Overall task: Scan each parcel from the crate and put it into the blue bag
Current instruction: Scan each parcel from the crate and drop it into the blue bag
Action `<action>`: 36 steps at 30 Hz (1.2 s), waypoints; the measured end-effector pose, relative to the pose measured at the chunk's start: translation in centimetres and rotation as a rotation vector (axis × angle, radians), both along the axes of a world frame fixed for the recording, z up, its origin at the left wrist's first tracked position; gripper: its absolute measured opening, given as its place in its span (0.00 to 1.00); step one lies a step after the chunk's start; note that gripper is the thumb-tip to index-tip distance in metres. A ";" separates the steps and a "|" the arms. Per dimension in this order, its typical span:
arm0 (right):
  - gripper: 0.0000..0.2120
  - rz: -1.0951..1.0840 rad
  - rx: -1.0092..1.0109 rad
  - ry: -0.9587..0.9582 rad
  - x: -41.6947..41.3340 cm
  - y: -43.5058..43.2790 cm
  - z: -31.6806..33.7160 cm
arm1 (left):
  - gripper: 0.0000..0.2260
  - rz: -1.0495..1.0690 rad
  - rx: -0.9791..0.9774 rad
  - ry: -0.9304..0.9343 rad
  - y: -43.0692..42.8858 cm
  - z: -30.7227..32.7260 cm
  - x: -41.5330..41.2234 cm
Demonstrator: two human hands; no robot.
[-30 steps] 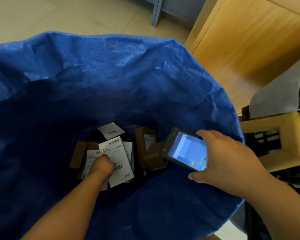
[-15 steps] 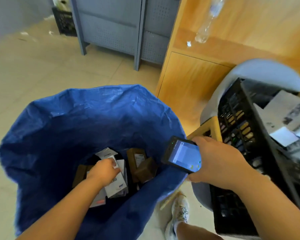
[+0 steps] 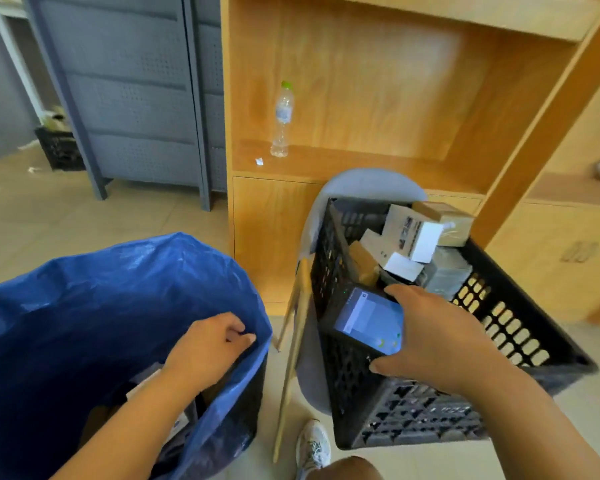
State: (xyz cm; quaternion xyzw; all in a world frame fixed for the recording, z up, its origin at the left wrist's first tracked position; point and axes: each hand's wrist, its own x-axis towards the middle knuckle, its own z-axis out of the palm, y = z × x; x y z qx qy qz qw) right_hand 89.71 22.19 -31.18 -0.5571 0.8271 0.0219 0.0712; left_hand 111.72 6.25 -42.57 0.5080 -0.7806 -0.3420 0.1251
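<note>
1. The right hand (image 3: pixel 426 337) grasps a lit handheld scanner (image 3: pixel 364 318) at the near left corner of the black crate (image 3: pixel 520 327), centre right of the frame.
2. Parcels (image 3: pixel 413 237) lie heaped inside the crate.
3. The left hand (image 3: pixel 205 348), loosely curled and empty, hangs over the blue bag (image 3: pixel 101 306) at lower left.

Parcels (image 3: pixel 413 237) in crate (image 3: pixel 499 327) beside blue bag (image 3: pixel 101 306)

The left hand (image 3: pixel 208 348) and right hand (image 3: pixel 430 337) are bare, as are both forearms. One foot wears a white mesh sneaker (image 3: pixel 314 446) with white laces.
</note>
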 end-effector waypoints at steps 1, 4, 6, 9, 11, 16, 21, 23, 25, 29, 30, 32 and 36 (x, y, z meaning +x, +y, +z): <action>0.41 -0.028 -0.028 -0.003 -1.1 1.1 0.1 | 0.06 -0.009 -0.004 0.031 0.6 0.5 -1.3; 0.40 -0.129 -0.109 -0.030 -4.6 3.9 -0.2 | 0.04 -0.046 -0.019 0.131 2.3 1.7 -5.6; 0.43 -0.204 -0.147 -0.059 -6.9 5.6 -0.7 | 0.04 -0.065 -0.053 0.192 3.5 2.4 -8.7; 0.46 -0.315 -0.196 -0.087 -10.4 7.5 -1.7 | 0.05 -0.088 -0.117 0.253 4.8 3.4 -13.6; 0.47 -0.396 -0.218 -0.089 -12.7 8.4 -2.4 | 0.05 -0.126 -0.156 0.260 5.2 3.7 -16.9; 0.45 -0.557 -0.235 -0.082 -17.4 9.3 -4.5 | 0.12 -0.343 -0.203 0.043 4.9 2.7 -24.9; 0.42 -0.619 -0.228 -0.106 -20.4 8.9 -6.5 | 0.22 -0.654 -0.291 -0.430 3.5 -0.9 -31.1; 0.43 -0.625 -0.220 -0.127 -21.2 8.7 -7.2 | 0.25 -0.753 -0.370 -0.620 3.2 -2.2 -32.7; 0.45 -0.634 -0.231 -0.162 -21.8 8.7 -7.8 | 0.27 -0.819 -0.453 -0.741 3.0 -3.3 -34.0; 0.47 -0.646 -0.267 -0.224 -22.3 8.7 -8.4 | 0.24 -0.847 -0.547 -0.764 2.7 -4.8 -35.4; 0.47 -0.648 -0.266 -0.229 -22.4 8.7 -8.6 | 0.23 -0.841 -0.551 -0.748 2.5 -4.9 -35.5; 0.46 -0.655 -0.266 -0.236 -22.3 8.8 -8.7 | 0.18 -0.830 -0.528 -0.705 2.3 -4.7 -35.7; 0.42 -0.658 -0.318 -0.231 -22.2 8.9 -8.8 | 0.08 -0.789 -0.496 -0.518 2.1 -3.2 -35.4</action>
